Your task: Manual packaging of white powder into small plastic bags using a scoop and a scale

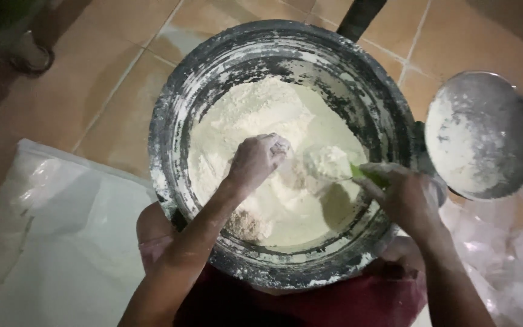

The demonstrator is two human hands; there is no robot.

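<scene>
- Two bare hands over one big round metal basin (171, 121), seen from above; basin sits low between the person's knees on a tiled floor (92, 72), probably so both arms reach in easily
- flour (255, 109) fills the basin bottom, heaped toward the far-left side, walls dusted white all round
- left hand (256, 160) inside the basin, fingers curled loosely into a near fist, knuckles up, coated in flour; looks pressed into or gathering flour, can't tell if it actually holds a clump
- right hand (404, 197) at the basin's right rim, fingers closed round the green handle (367, 174) of a scoop (328, 162)
- scoop head is loaded with flour, held about level over the middle of the basin, just beside the left hand, so any spill would drop back in
- round metal lid or pan (482, 133) to the right of the basin, just outside the rim, inner face up and smeared with flour; seems parked there within reach
- white sack or sheet (62, 230) spread on the floor at left, crumpled clear plastic (516, 266) at lower right
- dark red cloth (334, 303) of the person's clothing below the basin
- sandalled foot (28, 57) of someone else top left, well apart from the basin
</scene>
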